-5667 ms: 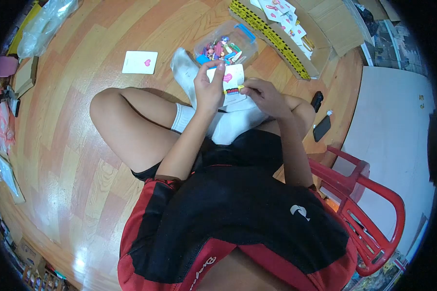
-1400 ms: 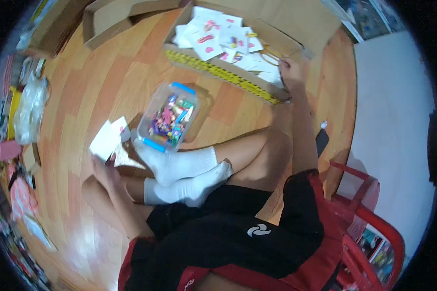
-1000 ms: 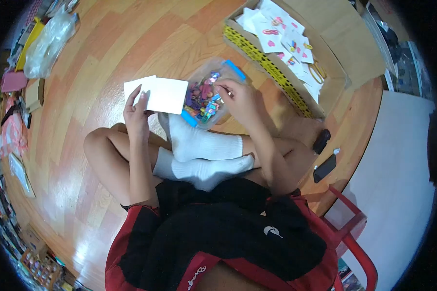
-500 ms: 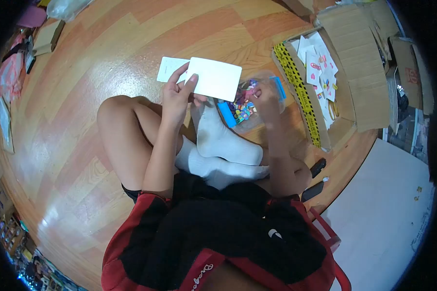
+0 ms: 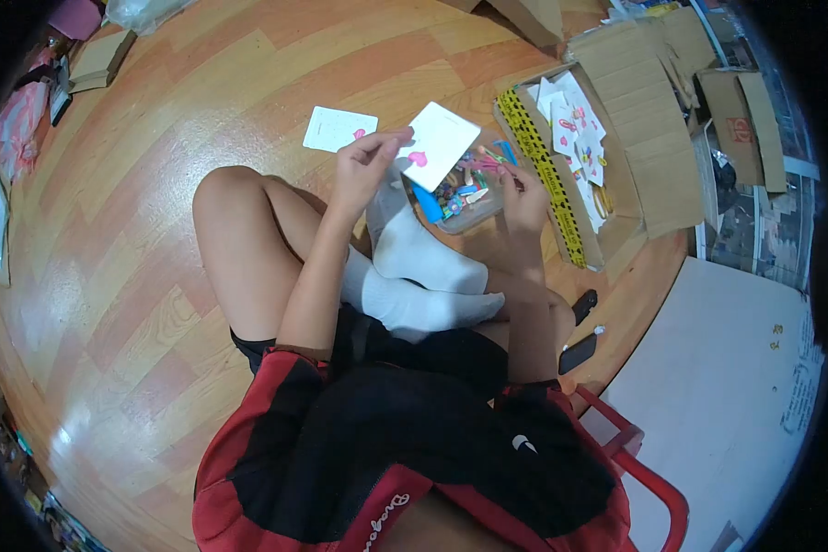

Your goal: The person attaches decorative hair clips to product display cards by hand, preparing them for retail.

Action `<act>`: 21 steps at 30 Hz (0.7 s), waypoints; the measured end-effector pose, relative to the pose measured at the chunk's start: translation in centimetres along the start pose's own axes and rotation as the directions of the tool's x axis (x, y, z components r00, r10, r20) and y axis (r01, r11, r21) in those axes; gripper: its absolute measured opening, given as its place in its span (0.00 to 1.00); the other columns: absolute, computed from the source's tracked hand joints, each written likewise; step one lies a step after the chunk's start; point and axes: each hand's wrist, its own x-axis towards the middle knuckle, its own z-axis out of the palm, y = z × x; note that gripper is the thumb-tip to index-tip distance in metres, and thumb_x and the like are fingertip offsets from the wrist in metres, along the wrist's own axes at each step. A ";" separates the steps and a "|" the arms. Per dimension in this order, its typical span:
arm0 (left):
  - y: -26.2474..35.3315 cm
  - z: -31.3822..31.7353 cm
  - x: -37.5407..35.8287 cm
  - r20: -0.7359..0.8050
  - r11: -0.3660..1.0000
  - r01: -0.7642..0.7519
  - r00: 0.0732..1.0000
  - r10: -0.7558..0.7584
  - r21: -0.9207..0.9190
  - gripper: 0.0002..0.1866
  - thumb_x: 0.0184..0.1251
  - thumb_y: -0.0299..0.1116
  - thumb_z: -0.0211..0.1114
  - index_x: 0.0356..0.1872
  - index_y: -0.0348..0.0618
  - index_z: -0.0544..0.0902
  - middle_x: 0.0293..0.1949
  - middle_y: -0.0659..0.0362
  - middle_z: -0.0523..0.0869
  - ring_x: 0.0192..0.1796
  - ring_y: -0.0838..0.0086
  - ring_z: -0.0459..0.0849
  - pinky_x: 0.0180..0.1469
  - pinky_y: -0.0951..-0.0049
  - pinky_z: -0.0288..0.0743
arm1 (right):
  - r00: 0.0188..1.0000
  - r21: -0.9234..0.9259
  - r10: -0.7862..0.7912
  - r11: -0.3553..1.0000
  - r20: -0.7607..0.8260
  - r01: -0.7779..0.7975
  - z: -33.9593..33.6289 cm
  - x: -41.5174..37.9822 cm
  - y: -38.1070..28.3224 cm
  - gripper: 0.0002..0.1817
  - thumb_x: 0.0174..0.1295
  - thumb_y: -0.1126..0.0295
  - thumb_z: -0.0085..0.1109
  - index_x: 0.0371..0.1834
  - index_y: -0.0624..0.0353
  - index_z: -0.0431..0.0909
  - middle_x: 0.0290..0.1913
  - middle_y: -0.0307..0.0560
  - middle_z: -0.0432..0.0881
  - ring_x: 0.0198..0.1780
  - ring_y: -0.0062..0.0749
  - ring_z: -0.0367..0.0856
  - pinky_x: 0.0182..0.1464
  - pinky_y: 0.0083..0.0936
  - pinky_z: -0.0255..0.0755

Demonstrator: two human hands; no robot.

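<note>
Pinched by its left edge, a white card (image 5: 449,138) with a pink heart on it is in my left hand (image 5: 363,173), whose fingers are closed. My right hand (image 5: 526,201) is closed at the fingertips on a small pink piece, its exact kind too small to make out. Below the card and beside that hand sits a clear plastic tub (image 5: 465,221) with blue latches, filled with small colourful pieces; the card hides part of it. On the floor past my left hand lies another white card (image 5: 329,127), a pink heart partly showing.
To the right stands an open cardboard box (image 5: 575,244) with yellow-black tape, holding several decorated cards (image 5: 575,129). A dark phone-like object (image 5: 577,353) lies by my right knee. A white board (image 5: 699,368) and a red tubular frame (image 5: 658,488) are at lower right.
The card in my left hand has turned, so its pink heart now shows. My right hand has drawn back slightly from the tub, with the pink piece at its fingertips. The view has shifted a little.
</note>
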 end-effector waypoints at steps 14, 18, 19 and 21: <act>-2.8 -0.4 0.1 -0.208 0.991 0.019 0.977 -0.047 -0.136 0.24 0.49 0.23 0.61 0.50 0.32 0.66 0.41 0.52 0.76 0.40 0.74 0.77 0.42 0.79 0.71 | 0.980 0.424 0.195 0.890 -0.025 -0.166 -3.1 -2.0 -1.7 0.06 0.54 0.77 0.47 0.35 0.67 0.68 0.32 0.45 0.75 0.36 0.22 0.74 0.36 0.16 0.67; -0.9 0.6 -1.0 -0.103 0.915 0.191 0.965 -0.241 -0.355 0.28 0.51 0.23 0.59 0.55 0.37 0.60 0.43 0.55 0.75 0.41 0.75 0.76 0.46 0.80 0.68 | 0.973 0.679 0.222 0.724 -0.066 -0.119 -3.2 -1.9 -2.7 0.10 0.56 0.75 0.44 0.41 0.65 0.65 0.39 0.49 0.73 0.43 0.26 0.72 0.42 0.22 0.68; -1.0 0.9 -1.2 -0.045 0.906 0.200 0.971 -0.233 -0.373 0.30 0.51 0.22 0.59 0.56 0.38 0.58 0.44 0.54 0.75 0.42 0.75 0.75 0.46 0.80 0.68 | 0.946 0.829 0.323 0.529 0.000 -0.180 -3.2 -2.1 -2.8 0.12 0.58 0.72 0.43 0.43 0.65 0.64 0.44 0.51 0.71 0.46 0.30 0.71 0.46 0.27 0.67; -0.6 1.7 -1.7 -0.013 0.931 0.236 0.968 -0.249 -0.279 0.33 0.51 0.19 0.57 0.58 0.38 0.53 0.45 0.50 0.73 0.46 0.73 0.74 0.45 0.77 0.71 | 0.911 0.931 0.405 0.296 0.082 -0.215 -3.1 -2.2 -2.7 0.14 0.59 0.69 0.41 0.46 0.64 0.63 0.48 0.53 0.70 0.49 0.34 0.70 0.50 0.33 0.66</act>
